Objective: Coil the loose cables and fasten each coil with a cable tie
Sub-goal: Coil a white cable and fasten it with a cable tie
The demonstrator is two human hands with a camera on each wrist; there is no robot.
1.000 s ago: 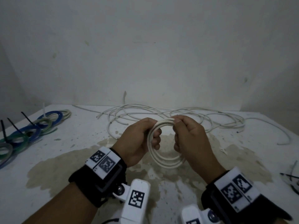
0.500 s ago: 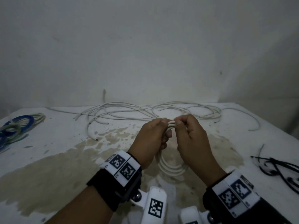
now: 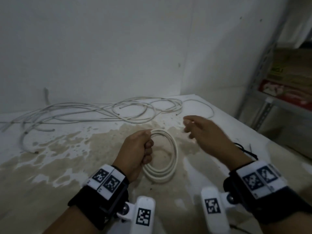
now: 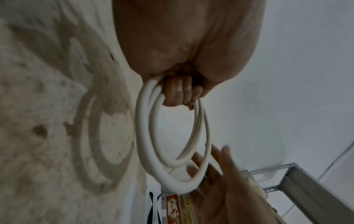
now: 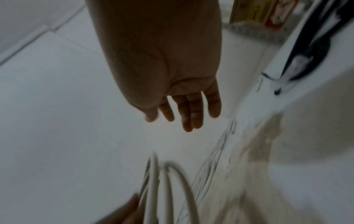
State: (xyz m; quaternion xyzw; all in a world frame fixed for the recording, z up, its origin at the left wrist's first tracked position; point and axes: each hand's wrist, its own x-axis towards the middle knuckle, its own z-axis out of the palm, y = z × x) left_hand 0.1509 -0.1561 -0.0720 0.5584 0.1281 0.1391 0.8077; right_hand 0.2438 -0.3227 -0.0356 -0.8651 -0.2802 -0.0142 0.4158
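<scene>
Right hand [image 3: 207, 134] has let go of the white coil [image 3: 166, 159] and moved off to the right, leaving the left hand [image 3: 135, 152] as the only grip.

Left fingers [image 4: 180, 94] are curled round the bundled turns at the coil's upper left edge, pinching them against the palm; the coil hangs below the fist, just above the stained worktop [image 3: 50, 166]. Right fingers [image 5: 191, 112] are straight and slightly spread, holding nothing, beside the coil but apart from it. Behind both hands the loose white cables [image 3: 104, 110] sprawl along the worktop's far edge by the wall. Black cable ties [image 3: 244, 149] lie on the worktop just past the right wrist. A metal shelf [image 3: 270, 92] with boxes stands at far right.
</scene>
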